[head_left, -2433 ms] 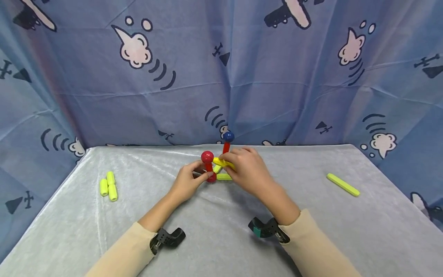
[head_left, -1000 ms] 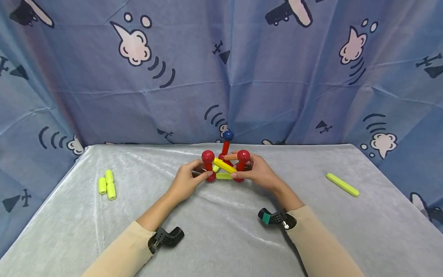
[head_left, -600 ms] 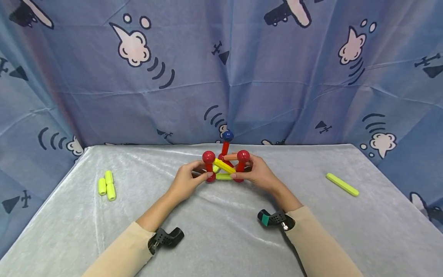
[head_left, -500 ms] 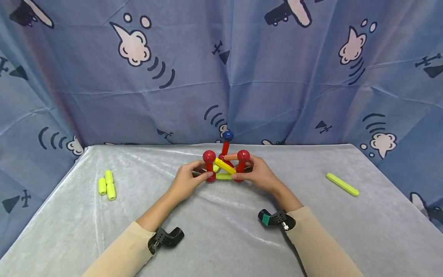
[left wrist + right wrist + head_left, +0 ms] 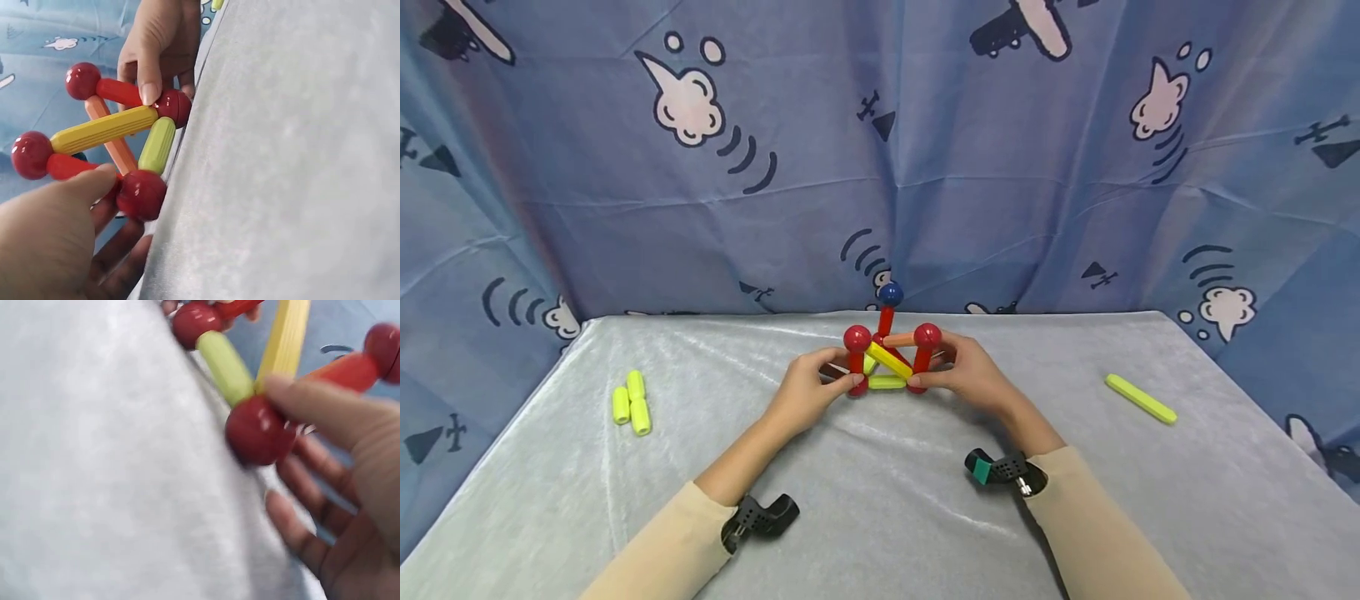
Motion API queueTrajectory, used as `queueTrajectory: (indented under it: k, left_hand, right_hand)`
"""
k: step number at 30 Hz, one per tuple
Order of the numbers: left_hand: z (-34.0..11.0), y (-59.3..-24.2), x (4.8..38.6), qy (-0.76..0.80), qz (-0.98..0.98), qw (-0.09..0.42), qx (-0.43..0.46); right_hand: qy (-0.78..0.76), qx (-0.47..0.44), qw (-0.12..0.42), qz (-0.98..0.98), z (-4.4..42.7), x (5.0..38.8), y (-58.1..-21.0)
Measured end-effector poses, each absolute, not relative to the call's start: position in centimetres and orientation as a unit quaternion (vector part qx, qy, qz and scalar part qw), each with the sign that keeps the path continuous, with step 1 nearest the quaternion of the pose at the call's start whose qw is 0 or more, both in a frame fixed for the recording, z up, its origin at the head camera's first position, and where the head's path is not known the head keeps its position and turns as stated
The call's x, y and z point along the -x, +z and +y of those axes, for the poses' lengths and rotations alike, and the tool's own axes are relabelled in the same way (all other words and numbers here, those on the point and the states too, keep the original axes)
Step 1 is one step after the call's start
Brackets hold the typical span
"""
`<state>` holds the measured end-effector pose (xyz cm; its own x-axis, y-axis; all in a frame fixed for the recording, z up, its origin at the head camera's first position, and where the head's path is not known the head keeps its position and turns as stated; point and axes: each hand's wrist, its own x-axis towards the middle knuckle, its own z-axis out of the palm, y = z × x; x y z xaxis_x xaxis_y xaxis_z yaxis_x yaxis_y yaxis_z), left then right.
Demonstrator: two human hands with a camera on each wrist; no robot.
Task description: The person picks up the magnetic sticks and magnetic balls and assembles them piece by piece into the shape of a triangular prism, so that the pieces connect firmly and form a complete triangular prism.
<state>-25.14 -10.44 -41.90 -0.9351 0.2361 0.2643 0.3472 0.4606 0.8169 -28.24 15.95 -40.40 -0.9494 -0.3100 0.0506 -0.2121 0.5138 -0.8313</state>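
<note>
A toy frame of balls and sticks stands mid-table at the back. My left hand [image 5: 807, 392] grips its lower left red ball [image 5: 142, 195] and the red stick above, thumb in front. At the opposite corner, my right hand [image 5: 966, 372] holds the lower right red ball [image 5: 259, 430], with the thumb where the yellow stick [image 5: 891, 361] meets it. That stick slants up to the upper left red ball [image 5: 857, 338]. A lime stick [image 5: 887, 382] joins the lower balls. An orange stick [image 5: 899, 340] runs back from the upper right red ball [image 5: 927, 337]. Some fingers are hidden.
A blue ball [image 5: 891, 293] tops a red stick at the rear. Three short lime sticks [image 5: 636, 383] lie at the left; a longer lime stick [image 5: 1141, 399] lies at the right. A patterned curtain [image 5: 820, 108] hangs behind the grey-covered table [image 5: 865, 517].
My right hand has gone from pinching the yellow stick to the lower right corner, and that stick now slants across the front. The upper left ball has shifted slightly right. My left hand stays put.
</note>
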Motion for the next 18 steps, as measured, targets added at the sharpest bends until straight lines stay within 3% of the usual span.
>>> queueTrajectory:
  k: [7, 15, 18]
  left_hand:
    - [-8.4, -40.5, 23.5, -0.497, -0.842, -0.029, 0.208]
    - [-4.9, -39.8, 21.3, -0.551, -0.796, -0.127, 0.216]
    - [-3.8, -39.7, 21.1, -0.553, -0.79, -0.153, 0.215]
  right_hand:
    - [-0.485, 0.084, 0.049, 0.869, 16.7, 28.3, -40.1]
    - [-0.524, 0.151, 0.148, 0.825, 18.1, 27.0, -39.4]
    - [-0.497, 0.163, 0.161, 0.837, 18.6, 25.9, -38.9]
